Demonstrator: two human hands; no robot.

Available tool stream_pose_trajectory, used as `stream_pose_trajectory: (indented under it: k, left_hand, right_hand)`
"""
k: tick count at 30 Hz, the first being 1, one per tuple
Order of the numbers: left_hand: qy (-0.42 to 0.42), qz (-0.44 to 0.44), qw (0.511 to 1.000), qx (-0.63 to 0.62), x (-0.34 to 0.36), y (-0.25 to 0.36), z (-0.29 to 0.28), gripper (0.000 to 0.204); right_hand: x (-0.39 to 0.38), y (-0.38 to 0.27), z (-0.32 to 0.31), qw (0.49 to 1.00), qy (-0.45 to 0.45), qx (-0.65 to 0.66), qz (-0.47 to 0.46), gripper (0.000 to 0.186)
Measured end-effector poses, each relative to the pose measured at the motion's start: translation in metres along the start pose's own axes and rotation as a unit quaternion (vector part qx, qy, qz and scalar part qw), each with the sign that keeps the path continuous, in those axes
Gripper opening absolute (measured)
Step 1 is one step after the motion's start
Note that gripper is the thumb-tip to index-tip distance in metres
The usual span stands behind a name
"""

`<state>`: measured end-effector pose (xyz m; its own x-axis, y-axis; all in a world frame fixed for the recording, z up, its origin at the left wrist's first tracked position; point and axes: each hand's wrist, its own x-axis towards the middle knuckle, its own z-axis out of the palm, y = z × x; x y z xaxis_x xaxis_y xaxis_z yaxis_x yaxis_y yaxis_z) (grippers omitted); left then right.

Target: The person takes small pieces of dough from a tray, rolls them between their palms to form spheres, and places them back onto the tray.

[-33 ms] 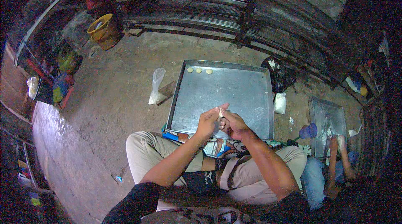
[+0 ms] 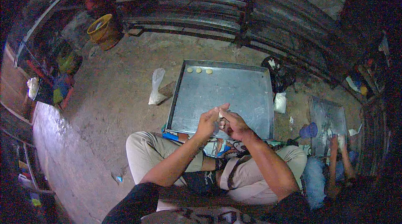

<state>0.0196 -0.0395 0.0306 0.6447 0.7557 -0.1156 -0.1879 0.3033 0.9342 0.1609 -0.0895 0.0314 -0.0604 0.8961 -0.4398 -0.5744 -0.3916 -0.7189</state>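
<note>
My left hand [image 2: 208,121] and my right hand [image 2: 234,125] meet over the near part of a metal tray [image 2: 222,88], fingers wrapped round a small pale piece of dough [image 2: 221,114], which they partly hide. Three flat, round dough pieces [image 2: 198,70] lie in a row at the tray's back left corner. A printed cloth [image 2: 215,146] shows beneath the tray's near edge, by my crossed legs [image 2: 144,153].
A clear bag of white powder [image 2: 157,96] stands left of the tray, a white packet [image 2: 279,102] and black bag [image 2: 277,73] right. Another person's hands [image 2: 337,142] work at a second tray [image 2: 326,115] beside a blue scoop-like item [image 2: 307,130]. A yellow bucket [image 2: 101,35] and metal racks [image 2: 180,19] stand behind.
</note>
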Motion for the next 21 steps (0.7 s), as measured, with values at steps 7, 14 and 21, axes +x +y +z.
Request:
stream_pose_trajectory:
  k: [7, 14, 21]
  left_hand:
    - [-0.05, 0.129, 0.988, 0.075, 0.007, 0.0, -0.003, 0.05]
    - [0.039, 0.061, 0.997, 0.036, 0.005, -0.017, 0.0, 0.037]
    - [0.099, 0.066, 0.984, 0.129, 0.008, 0.002, -0.008, 0.029]
  right_hand:
    - [0.008, -0.001, -0.013, 0.956, 0.05, -0.197, -0.214, 0.03]
    - [0.021, 0.01, -0.027, 0.986, 0.029, -0.133, -0.098, 0.035]
    - [0.006, -0.01, -0.01, 0.998, -0.051, -0.03, -0.037, 0.046]
